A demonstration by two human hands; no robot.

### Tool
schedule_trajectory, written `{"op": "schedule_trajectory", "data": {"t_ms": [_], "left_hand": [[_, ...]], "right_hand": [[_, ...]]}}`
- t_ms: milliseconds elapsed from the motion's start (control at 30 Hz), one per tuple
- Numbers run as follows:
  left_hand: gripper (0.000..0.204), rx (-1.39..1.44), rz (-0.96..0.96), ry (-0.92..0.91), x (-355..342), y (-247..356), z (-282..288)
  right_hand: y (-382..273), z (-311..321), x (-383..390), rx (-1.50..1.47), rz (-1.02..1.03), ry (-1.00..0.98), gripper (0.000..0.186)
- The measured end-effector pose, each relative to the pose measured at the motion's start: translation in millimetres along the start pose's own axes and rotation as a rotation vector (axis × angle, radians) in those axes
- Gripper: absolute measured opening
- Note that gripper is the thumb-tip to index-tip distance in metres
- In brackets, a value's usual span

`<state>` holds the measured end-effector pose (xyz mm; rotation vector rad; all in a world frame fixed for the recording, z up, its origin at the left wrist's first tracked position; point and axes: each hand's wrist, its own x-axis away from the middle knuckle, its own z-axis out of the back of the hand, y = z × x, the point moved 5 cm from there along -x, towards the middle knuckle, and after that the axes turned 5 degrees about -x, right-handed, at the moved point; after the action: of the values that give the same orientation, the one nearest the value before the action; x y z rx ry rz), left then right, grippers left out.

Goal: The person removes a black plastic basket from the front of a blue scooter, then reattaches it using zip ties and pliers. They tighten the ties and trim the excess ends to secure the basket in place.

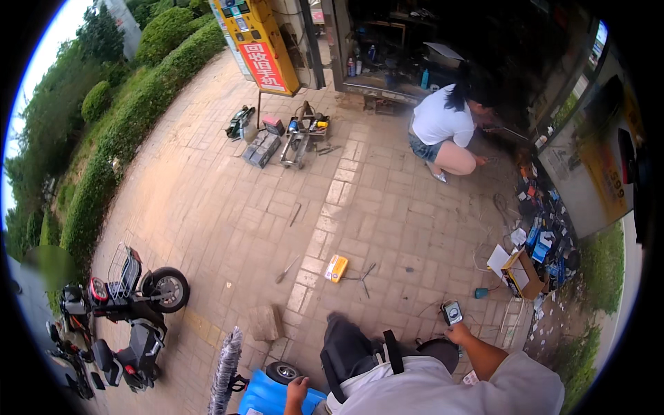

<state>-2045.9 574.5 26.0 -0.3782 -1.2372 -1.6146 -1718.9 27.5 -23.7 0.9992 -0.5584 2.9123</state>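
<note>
My right hand (459,333) holds a small silver box-like device (452,312) out at the lower right, with a thin wire near it. My left hand (297,389) is low in the middle, fingers curled, over a blue plastic body (266,395) with a black wheel (283,373); what it grips, if anything, I cannot make out. Beside that is a grey furry cover (225,366). A yellow box (336,268), a three-armed tool (362,280) and a screwdriver (283,275) lie on the paving ahead of me.
A person in white (443,121) crouches at the doorway. Tools and cases (261,149) stand near a yellow kiosk (263,45). Boxes and scattered parts (543,242) line the right. Scooters (124,353) and hedges (104,149) are left. A stone block (266,321) lies ahead of me.
</note>
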Motion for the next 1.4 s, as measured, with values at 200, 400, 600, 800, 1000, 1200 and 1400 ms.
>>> {"op": "schedule_trajectory", "data": {"t_ms": [200, 400, 600, 800, 1000, 1200, 1400], "left_hand": [[0.035, -0.304, 0.121, -0.240, -169.6, 71.8, 57.6], [0.028, -0.224, 0.192, -0.105, -318.2, 297.3, 118.7], [0.042, -0.094, -0.252, -0.141, -434.4, 630.9, 82.9], [0.041, -0.159, -0.081, -0.165, -505.8, 743.2, 28.3], [0.036, -0.338, 0.191, -0.168, -576.1, 789.1, 25.6], [0.027, -0.405, 0.066, -0.137, -696.9, 916.0, 17.0], [0.037, -0.750, -0.207, -0.122, -903.2, 998.1, -39.0]], "right_hand": [[-84.4, 14.6, -57.9, -0.153, -0.161, -0.006, 0.038], [-180.2, 59.4, -102.9, -0.266, -0.237, 0.034, 0.039], [-240.5, 73.9, -202.9, -0.275, -0.276, -0.094, 0.040], [-323.6, 156.1, -404.2, -0.392, -0.272, -0.050, 0.038], [-415.3, 350.5, -540.3, -0.730, -0.074, 0.312, 0.035], [-426.4, 382.0, -586.8, -0.684, -0.182, 0.362, 0.030], [-385.3, 274.8, -512.9, -0.458, -0.424, -0.046, 0.017]]}}
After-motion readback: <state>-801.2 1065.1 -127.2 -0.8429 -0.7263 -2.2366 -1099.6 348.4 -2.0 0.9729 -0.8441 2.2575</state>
